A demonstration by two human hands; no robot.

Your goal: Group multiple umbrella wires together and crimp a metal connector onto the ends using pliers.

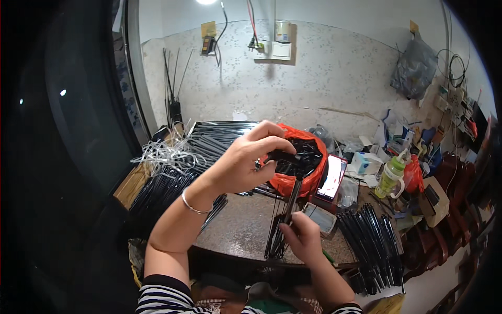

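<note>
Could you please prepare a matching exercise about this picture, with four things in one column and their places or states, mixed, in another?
Column 1
1. Large red plastic bag
2. Phone
3. Grey plastic bag
4. Black rod

Column 2
A. Hanging on the wall
B. Lit up
C. Held in the right hand
D. Open, with black pieces inside

Pairs: 1-D; 2-B; 3-A; 4-C

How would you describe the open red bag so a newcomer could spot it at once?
Find the speckled table against the patterned wall. Toward its back, left of the lit phone, sits the open red bag. Unlike the red plastic beside the bottle, it holds black pieces.
</note>
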